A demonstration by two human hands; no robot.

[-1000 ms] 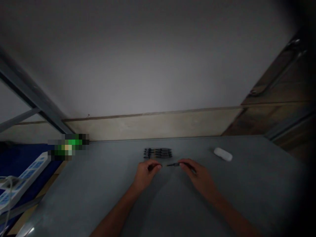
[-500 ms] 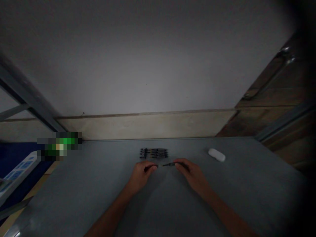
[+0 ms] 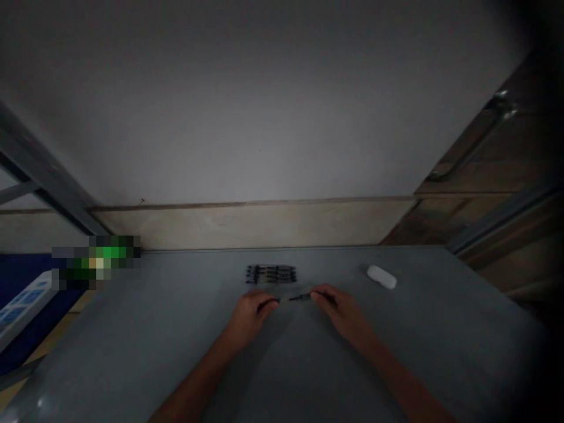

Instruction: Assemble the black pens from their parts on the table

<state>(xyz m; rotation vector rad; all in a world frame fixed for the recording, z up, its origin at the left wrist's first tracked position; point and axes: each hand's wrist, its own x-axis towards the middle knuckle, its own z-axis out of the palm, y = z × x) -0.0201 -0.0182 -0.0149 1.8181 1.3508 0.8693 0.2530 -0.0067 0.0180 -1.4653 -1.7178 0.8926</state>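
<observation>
My left hand (image 3: 251, 314) pinches a short dark pen part (image 3: 274, 301) between thumb and fingers. Facing it across a small gap, a dark, slim pen piece (image 3: 300, 298) points left from my right hand (image 3: 337, 308), whose fingertips are closed on its right end. Just beyond both hands, several dark pens (image 3: 272, 274) lie side by side in a neat stack of rows on the grey table (image 3: 282, 376).
A white rounded case (image 3: 382, 277) lies on the table to the right. At the left are a white power strip (image 3: 24, 308) on blue cloth and a metal frame (image 3: 53, 170). A pale wall (image 3: 264, 117) rises behind the table.
The view has shifted slightly, so the table items appear a little further left. Both hands keep their hold, and the two pen pieces remain nearly end to end.
</observation>
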